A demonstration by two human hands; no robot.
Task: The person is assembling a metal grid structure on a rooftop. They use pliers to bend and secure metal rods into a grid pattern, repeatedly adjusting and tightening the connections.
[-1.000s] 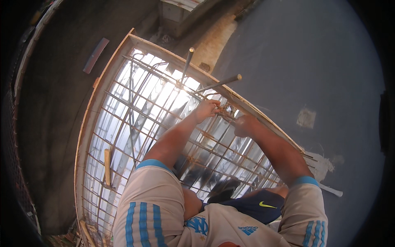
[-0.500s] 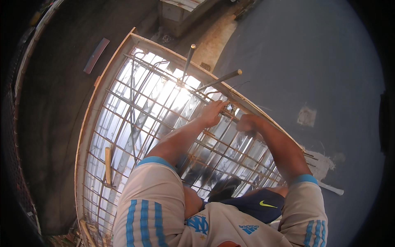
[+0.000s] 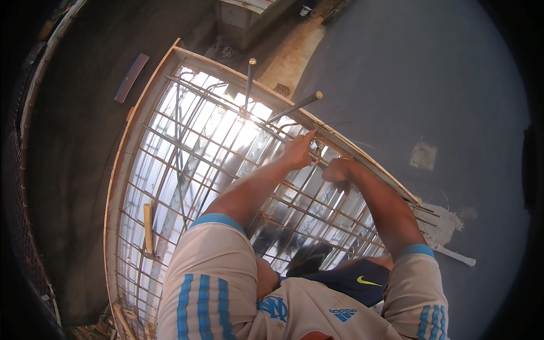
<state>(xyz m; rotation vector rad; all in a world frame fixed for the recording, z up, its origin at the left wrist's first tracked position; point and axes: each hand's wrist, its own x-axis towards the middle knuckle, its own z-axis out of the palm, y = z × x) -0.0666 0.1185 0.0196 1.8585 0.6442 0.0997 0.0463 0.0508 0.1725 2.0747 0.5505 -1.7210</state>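
Lying close together over the steel grid (image 3: 195, 152), near a wooden frame (image 3: 226, 72): left hand (image 3: 300, 152), pointing forward; right hand (image 3: 341, 171), curled (whether either holds anything cannot be told).

So both bare hands are way out ahead of the cream short-sleeved shirt with blue stripes (image 3: 309, 300), close together but not touching. Left forearm (image 3: 249, 190) slants inward from the shirt's left sleeve, left hand (image 3: 298, 152) palm-down-ish with a finger (image 3: 310, 137) poking forward. Right forearm (image 3: 385, 205) angles in from the other sleeve, right hand (image 3: 340, 171) curled up like a fist, fingertips mostly hidden.
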